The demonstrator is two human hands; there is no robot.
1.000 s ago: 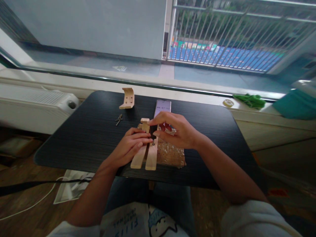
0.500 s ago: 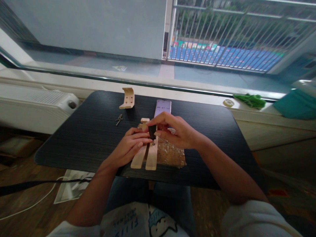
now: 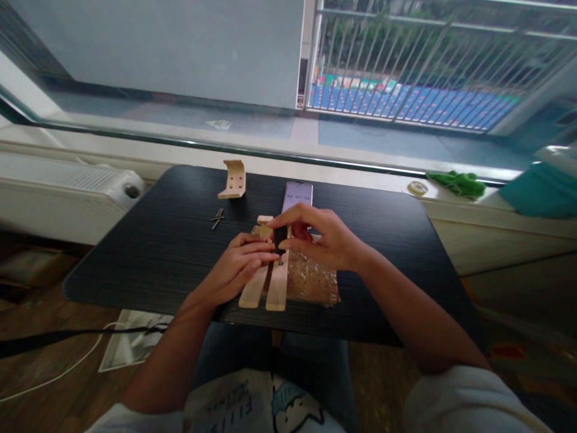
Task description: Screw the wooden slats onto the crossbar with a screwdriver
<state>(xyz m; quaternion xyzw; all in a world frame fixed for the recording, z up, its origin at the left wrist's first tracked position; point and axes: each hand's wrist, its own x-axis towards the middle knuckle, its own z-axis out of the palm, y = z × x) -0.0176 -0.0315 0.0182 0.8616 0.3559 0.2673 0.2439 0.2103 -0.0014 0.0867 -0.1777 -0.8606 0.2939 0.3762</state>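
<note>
Slender black-handled screwdriver [image 3: 280, 239], logged over the right pale wooden slat [image 3: 276, 293]
I judged a tilted push could slip its metal tip; it pointed downward, long axis near upright; right hand [image 3: 328, 238]: fingers pinched round the handle; left hand [image 3: 238, 266]: fingers extended over the wood, grip unclear

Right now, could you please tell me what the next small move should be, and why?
Probably a small turn of the black-handled tool with the right hand, while the left hand steadies the wooden piece. The right hand grips the tool roughly upright, a short metal part shows between its handle and the wood, and the left hand lies close by.
</note>
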